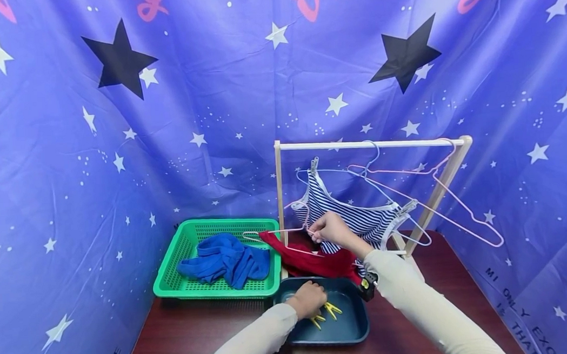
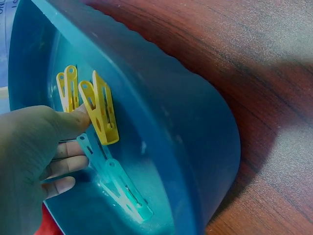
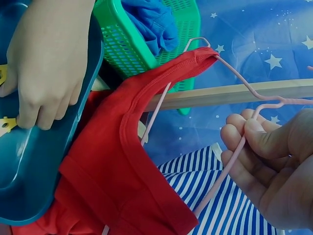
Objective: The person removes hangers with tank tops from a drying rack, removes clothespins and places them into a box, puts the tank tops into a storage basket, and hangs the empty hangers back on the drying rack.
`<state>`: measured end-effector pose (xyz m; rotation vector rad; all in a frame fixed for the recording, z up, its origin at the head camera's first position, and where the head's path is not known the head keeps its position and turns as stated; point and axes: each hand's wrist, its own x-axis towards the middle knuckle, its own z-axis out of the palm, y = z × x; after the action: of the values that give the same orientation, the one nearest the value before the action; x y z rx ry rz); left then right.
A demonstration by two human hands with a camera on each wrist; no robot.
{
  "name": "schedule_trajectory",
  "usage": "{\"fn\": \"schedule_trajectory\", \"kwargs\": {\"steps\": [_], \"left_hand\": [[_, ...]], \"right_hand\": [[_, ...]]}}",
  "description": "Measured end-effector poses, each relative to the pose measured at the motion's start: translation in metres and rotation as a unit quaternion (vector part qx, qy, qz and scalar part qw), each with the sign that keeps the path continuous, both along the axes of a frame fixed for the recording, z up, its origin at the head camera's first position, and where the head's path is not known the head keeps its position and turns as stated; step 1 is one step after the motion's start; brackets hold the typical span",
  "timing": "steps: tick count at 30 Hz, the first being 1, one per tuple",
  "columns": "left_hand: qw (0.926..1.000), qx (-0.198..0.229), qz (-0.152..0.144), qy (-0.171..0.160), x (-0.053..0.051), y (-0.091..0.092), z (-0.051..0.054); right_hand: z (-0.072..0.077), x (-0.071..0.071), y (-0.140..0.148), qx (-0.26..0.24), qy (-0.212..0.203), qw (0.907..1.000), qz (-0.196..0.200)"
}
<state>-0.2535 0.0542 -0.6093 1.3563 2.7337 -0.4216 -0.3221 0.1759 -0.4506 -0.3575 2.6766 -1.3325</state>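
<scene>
My right hand [image 1: 333, 231] pinches a pink wire hanger [image 3: 227, 166] just below its hook, thumb against fingers. A red sleeveless top [image 3: 139, 107] drapes over that hanger, one strap around its far arm. My left hand [image 2: 34, 132] reaches into a dark blue tub [image 1: 332, 334] and pinches a yellow clothespin [image 2: 102, 110]; its index finger is mostly hidden. Another yellow clothespin [image 2: 68, 88] lies beside the thumb. Teal clothespins [image 2: 127, 191] lie in the tub under the fingers. Behind the right hand, a blue-and-white striped top [image 1: 359, 215] hangs, clipped to a blue hanger [image 1: 373, 179].
A wooden rack [image 1: 359, 144] stands at the back right, with another pink hanger [image 1: 465, 204] on its right end. Left of it, a green basket [image 1: 165, 279] holds a blue garment [image 1: 227, 259]. A star-printed cloth [image 1: 231, 120] surrounds the brown table [image 1: 201, 339].
</scene>
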Motion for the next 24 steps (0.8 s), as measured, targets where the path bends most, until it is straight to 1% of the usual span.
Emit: {"fn": "schedule_trajectory", "kwargs": {"steps": [5,8,10,12,14,16,18,19,20,22,24], "left_hand": [[0.9999,0.016,0.005,-0.001,0.000,0.000,0.000],[0.9995,0.032,0.003,0.002,0.000,-0.001,0.003],[0.9987,0.048,-0.008,0.013,-0.001,-0.003,0.006],[0.9971,0.067,-0.024,0.026,-0.001,-0.006,0.012],[0.9939,0.094,-0.041,0.041,-0.002,-0.010,0.019],[0.9891,0.127,-0.055,0.053,-0.004,-0.014,0.026],[0.9812,0.167,-0.067,0.070,-0.005,-0.019,0.035],[0.9754,0.192,-0.073,0.079,-0.007,-0.022,0.039],[0.9680,0.219,-0.080,0.092,-0.008,-0.025,0.043],[0.9479,0.280,-0.093,0.120,-0.011,-0.031,0.052],[0.9231,0.341,-0.103,0.145,-0.014,-0.038,0.060]], "right_hand": [[0.002,0.002,-0.001,0.019,0.020,0.9996,0.001],[0.004,0.003,-0.001,0.024,0.030,0.9993,0.003],[0.005,0.004,-0.001,0.026,0.036,0.9990,0.005],[0.005,0.005,0.001,0.025,0.044,0.9987,0.007],[0.006,0.005,0.003,0.028,0.059,0.9978,0.010],[0.007,0.006,0.005,0.025,0.074,0.9969,0.009],[0.008,0.007,0.006,0.022,0.082,0.9963,0.010],[0.008,0.007,0.007,0.020,0.085,0.9961,0.009],[0.008,0.007,0.008,0.014,0.084,0.9964,0.007],[0.008,0.007,0.010,0.005,0.083,0.9965,0.010],[0.009,0.008,0.011,-0.008,0.079,0.9967,0.013]]}}
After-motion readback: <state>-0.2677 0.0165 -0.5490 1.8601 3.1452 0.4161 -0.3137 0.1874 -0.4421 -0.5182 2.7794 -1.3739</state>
